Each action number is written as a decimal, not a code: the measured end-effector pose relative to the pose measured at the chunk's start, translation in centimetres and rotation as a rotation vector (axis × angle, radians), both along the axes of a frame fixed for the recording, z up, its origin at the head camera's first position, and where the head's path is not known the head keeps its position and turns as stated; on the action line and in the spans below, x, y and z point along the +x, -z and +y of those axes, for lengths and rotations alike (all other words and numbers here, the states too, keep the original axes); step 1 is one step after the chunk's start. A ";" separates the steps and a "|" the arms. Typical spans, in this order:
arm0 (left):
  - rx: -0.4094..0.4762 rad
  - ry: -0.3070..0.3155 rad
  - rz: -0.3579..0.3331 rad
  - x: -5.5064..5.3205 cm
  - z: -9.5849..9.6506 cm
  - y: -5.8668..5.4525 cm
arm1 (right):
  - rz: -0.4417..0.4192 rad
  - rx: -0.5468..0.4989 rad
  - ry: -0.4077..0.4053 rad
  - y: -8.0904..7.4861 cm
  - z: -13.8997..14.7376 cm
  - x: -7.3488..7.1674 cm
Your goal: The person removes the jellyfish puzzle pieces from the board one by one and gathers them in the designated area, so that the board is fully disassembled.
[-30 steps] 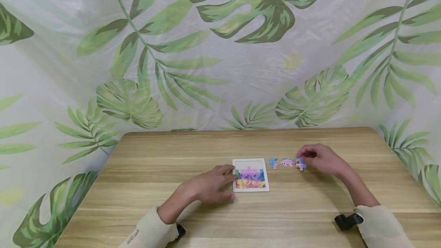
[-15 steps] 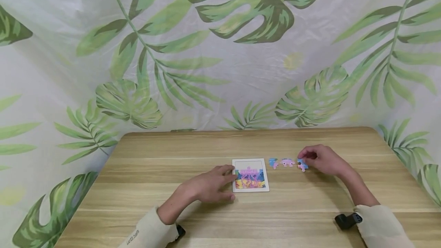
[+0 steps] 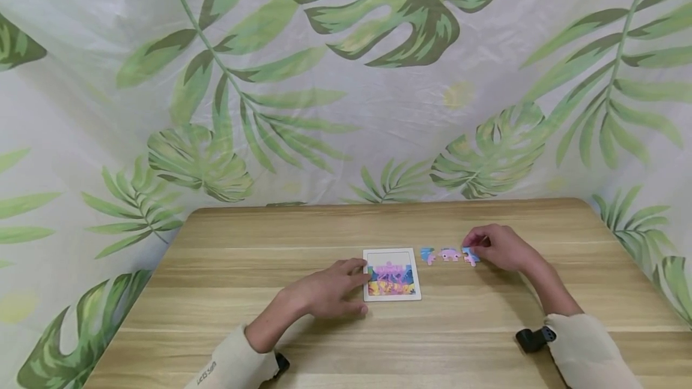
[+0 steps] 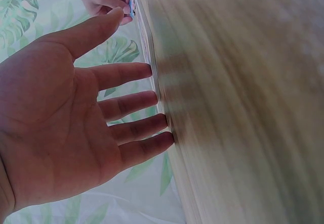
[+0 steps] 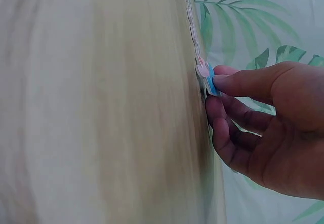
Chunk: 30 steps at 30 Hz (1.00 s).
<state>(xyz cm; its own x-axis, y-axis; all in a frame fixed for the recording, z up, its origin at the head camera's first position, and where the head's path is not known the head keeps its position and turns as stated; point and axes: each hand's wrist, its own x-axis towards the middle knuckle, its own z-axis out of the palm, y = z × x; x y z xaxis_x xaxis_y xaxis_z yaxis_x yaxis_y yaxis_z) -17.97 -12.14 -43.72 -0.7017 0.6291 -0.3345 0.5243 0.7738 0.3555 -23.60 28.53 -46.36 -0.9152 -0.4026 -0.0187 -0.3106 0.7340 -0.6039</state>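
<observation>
Board (image 3: 390, 258), square, white-framed, lies left of the right grip (image 3: 500, 248) pinching one blue-pink jigsaw piece (image 3: 472, 256); straight-fingered left grip (image 3: 334, 289) touches board.

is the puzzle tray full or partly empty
Partly empty: the puzzle tray is bare white across its top, above the printed picture, and three pieces are outside it.
</observation>
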 end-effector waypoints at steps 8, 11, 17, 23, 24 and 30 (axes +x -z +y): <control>0.004 -0.006 -0.010 0.2 0.0 -0.1 | -0.006 -0.004 0.010 0.0 -0.1 0.0; 0.004 -0.006 -0.012 0.2 -0.1 -0.1 | -0.005 -0.004 0.011 0.0 -0.1 0.0; 0.000 0.009 -0.002 0.1 -0.1 0.0 | -0.014 -0.012 -0.002 -0.1 0.1 -0.1; -0.001 0.011 0.000 0.0 0.1 -0.1 | -0.029 -0.024 -0.014 0.0 0.1 -0.1; -0.002 0.010 0.000 0.0 0.1 -0.1 | -0.028 -0.025 -0.013 0.0 0.1 -0.2; 0.005 0.011 0.001 0.0 0.0 -0.1 | -0.025 -0.024 -0.006 0.1 0.1 -0.2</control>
<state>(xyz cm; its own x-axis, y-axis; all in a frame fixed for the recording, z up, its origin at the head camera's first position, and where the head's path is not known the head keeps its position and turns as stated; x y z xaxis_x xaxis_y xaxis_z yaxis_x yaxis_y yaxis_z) -17.94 -12.10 -43.59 -0.6948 0.6386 -0.3309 0.5331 0.7661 0.3591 -23.82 28.61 -46.50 -0.9121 -0.4088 -0.0315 -0.2997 0.7173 -0.6290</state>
